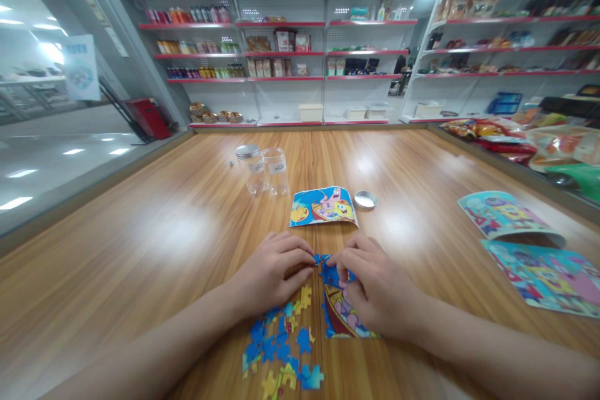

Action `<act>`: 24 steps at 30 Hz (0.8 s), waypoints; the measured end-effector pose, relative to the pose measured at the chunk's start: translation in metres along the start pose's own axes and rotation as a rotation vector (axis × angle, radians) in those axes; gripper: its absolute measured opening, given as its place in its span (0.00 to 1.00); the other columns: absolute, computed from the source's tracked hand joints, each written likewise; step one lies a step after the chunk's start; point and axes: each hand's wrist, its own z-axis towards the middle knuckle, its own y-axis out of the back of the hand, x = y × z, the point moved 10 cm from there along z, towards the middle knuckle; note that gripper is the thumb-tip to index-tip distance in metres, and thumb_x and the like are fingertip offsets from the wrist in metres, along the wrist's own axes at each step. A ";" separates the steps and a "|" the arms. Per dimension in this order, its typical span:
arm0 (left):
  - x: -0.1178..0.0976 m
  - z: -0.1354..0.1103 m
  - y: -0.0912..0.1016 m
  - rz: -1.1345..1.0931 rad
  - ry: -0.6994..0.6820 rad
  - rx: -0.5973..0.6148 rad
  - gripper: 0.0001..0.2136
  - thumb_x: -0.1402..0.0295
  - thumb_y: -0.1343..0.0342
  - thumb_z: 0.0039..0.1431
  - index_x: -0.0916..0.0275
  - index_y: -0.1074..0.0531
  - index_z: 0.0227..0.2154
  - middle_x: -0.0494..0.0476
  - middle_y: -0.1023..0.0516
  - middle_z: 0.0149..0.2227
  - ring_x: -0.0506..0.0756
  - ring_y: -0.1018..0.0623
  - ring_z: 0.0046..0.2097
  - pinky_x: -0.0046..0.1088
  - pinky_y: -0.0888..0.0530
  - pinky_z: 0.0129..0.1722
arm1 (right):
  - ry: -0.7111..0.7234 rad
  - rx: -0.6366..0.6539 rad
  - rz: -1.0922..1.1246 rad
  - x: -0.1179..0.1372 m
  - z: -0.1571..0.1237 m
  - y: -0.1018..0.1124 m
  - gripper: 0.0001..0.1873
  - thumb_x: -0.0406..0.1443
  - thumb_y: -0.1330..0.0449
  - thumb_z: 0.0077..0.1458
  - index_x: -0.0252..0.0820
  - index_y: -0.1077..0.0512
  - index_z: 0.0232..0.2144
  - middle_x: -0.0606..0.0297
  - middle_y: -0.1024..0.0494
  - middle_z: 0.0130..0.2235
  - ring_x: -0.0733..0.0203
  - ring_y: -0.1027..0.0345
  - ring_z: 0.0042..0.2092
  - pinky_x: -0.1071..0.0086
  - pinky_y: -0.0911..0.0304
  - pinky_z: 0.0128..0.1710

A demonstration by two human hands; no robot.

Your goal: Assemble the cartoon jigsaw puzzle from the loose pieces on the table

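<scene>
Straight ahead, the store shelving (288,97) stands beyond the far edge of my worktop (117,256). Towards the worktop's right edge lie two SpongeBob picture sheets, one arched (513,215), the other flatter (544,275); a third, the boat-scene sheet (323,207), bows up midway between the left and right edges.

My right hand (375,278) is over the partly assembled jigsaw (337,309), which lies centrally on the near part of the worktop; its fingers are curled, the index tip down on the top border. My left hand (281,265) has its fingers bent and close together at the jigsaw's top left corner; whether they pinch the small blue piece (317,259) there, I can't tell. To seat it well, I'd keep the right fingers flat on the joined part, line up tab and socket, then press straight down rather than shove sideways.

Nearer the far edge, left of centre, the silver-lidded jar (252,175) and the lidless jar (277,175) carry white labels, their print too small to read; package lettering on the shelving is equally illegible. The loose jar lid (365,200) shows no writing. Smallest are the loose jigsaw pieces (304,339), blue and yellow, left of the jigsaw.
</scene>
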 end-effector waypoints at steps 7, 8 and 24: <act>0.001 0.004 -0.002 0.078 0.039 -0.015 0.06 0.67 0.45 0.68 0.59 0.24 0.41 0.56 0.21 0.39 0.57 0.25 0.43 0.37 0.30 0.44 | 0.019 -0.014 0.000 0.001 0.000 0.000 0.13 0.20 0.46 0.43 0.42 0.35 0.29 0.59 0.25 0.36 0.52 0.38 0.42 0.59 0.39 0.42; 0.000 0.004 -0.002 0.091 0.036 -0.012 0.06 0.67 0.46 0.68 0.60 0.24 0.41 0.57 0.22 0.39 0.57 0.25 0.43 0.37 0.30 0.44 | 0.019 -0.015 -0.003 0.001 0.000 0.000 0.13 0.21 0.46 0.43 0.42 0.35 0.29 0.59 0.25 0.36 0.52 0.38 0.42 0.59 0.40 0.41; -0.012 0.004 -0.007 0.154 -0.054 0.042 0.08 0.68 0.49 0.69 0.59 0.24 0.40 0.56 0.22 0.43 0.56 0.27 0.44 0.37 0.33 0.45 | 0.005 -0.004 -0.012 -0.001 -0.001 -0.002 0.13 0.21 0.45 0.44 0.41 0.36 0.29 0.62 0.27 0.33 0.53 0.39 0.40 0.60 0.42 0.41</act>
